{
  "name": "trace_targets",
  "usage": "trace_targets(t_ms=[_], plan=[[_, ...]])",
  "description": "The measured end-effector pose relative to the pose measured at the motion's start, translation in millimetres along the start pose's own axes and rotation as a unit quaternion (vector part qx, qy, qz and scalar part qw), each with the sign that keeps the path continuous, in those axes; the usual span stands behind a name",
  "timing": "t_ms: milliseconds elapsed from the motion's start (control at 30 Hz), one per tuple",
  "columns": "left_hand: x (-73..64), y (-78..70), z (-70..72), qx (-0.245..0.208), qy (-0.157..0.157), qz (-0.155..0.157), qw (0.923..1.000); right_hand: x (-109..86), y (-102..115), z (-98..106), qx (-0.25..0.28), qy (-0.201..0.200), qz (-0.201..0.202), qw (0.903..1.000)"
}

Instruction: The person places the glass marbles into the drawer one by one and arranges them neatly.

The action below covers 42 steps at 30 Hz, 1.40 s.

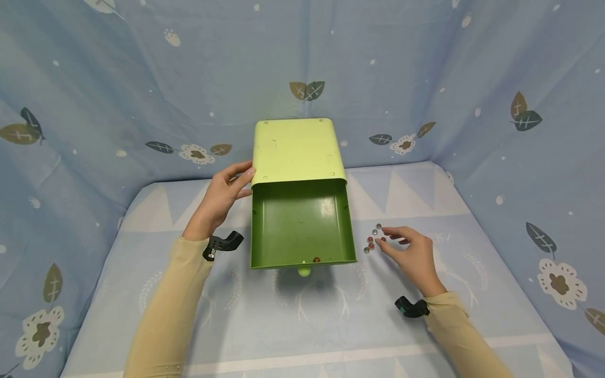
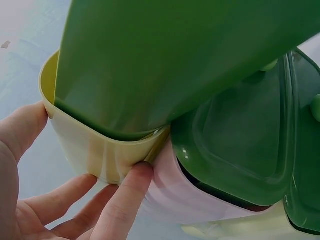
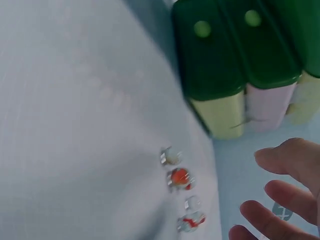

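A small drawer cabinet with a yellow-green casing stands at the middle of the table. Its top green drawer is pulled far out, and one reddish-brown marble lies near the drawer's front wall. My left hand grips the casing's left side, thumb and fingers spread round its edge, as the left wrist view shows closely. To the right of the drawer lie several glass marbles, clear and red. Over them hovers my right hand, fingers loosely bent and parted, with nothing visibly held in the right wrist view.
Below the open drawer, the left wrist view shows further closed green drawers in pink and yellow casings. A round light-green knob sticks out in front. Patterned blue curtains enclose the cloth-covered table.
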<state>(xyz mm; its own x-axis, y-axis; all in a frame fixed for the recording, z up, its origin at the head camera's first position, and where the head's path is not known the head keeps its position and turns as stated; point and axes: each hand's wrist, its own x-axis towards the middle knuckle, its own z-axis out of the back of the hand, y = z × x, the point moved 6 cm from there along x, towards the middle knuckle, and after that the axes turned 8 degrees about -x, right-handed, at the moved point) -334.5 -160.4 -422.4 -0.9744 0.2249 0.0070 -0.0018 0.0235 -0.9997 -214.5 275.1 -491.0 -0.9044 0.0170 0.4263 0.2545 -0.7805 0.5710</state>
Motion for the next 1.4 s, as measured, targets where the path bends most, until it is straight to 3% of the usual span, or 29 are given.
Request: trace_targets(t_ms=[333, 633, 1400], plan=[[0.9, -0.1, 1.6, -0.004, -0.003, 0.000, 1.0000, 2.0, -18, -9, -0.033, 0.002, -0.005, 0.9995], [1.8, -1.0, 1.1, -0.002, -0.003, 0.000, 1.0000, 4.5, -35, -18, -0.041, 0.028, -0.030, 0.9983], [3.6, 0.9, 0.4, -0.008, -0.002, -0.002, 1.0000, 10.1, -46, -26, -0.072, 0.063, -0.041, 0.9946]])
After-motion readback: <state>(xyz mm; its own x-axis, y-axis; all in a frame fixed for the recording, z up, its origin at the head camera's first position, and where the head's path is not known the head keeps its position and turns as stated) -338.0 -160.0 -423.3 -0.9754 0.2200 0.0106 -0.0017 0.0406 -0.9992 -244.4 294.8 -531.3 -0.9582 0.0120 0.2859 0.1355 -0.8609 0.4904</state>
